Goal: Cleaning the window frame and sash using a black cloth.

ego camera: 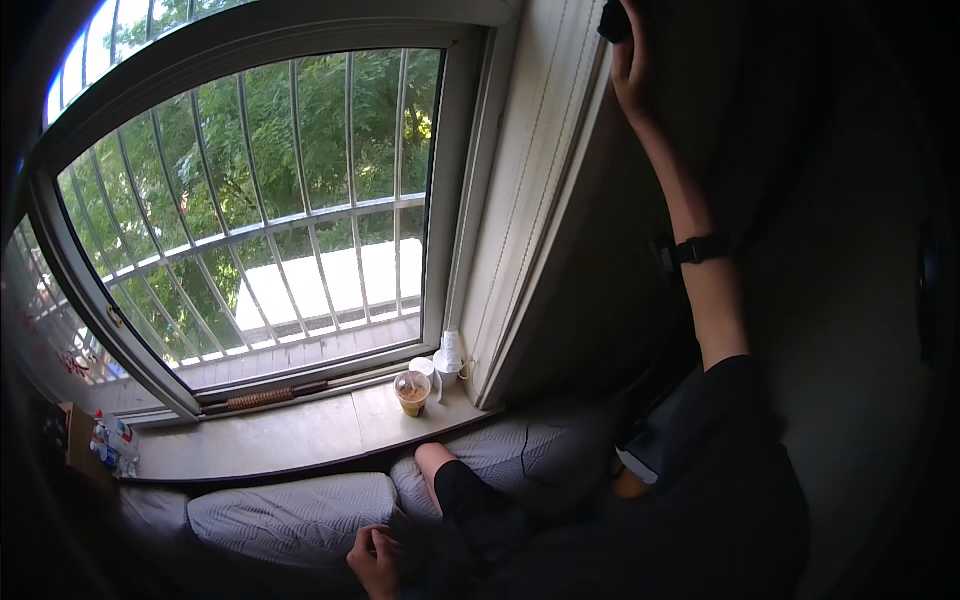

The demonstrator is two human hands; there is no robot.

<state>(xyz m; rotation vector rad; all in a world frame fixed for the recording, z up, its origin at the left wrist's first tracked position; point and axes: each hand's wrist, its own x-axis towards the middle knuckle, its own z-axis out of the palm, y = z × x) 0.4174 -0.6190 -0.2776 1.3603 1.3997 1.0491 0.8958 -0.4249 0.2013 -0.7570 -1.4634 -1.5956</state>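
My right hand (634,64) is raised at the top edge, partly cut off, with its fingers around a small black object (615,21) beside the window reveal. What the object is cannot be made out. A black strap (703,248) circles that forearm. My left hand (373,559) is low at the bottom with its fingers curled, near a grey quilted cushion (300,514); whether it holds anything is unclear. Beyond the cushions lies the windowsill (300,442). A clear lidded cup with a brown drink (412,394) stands there, beside white cups (450,358).
A sliding window (450,187) with metal bars (296,142) outside rises behind the sill. Beaded chains (556,112) hang along the reveal. A brown ribbed rod (259,398) lies in the track. Plastic bottles (112,439) and a cardboard box (84,450) are at the left.
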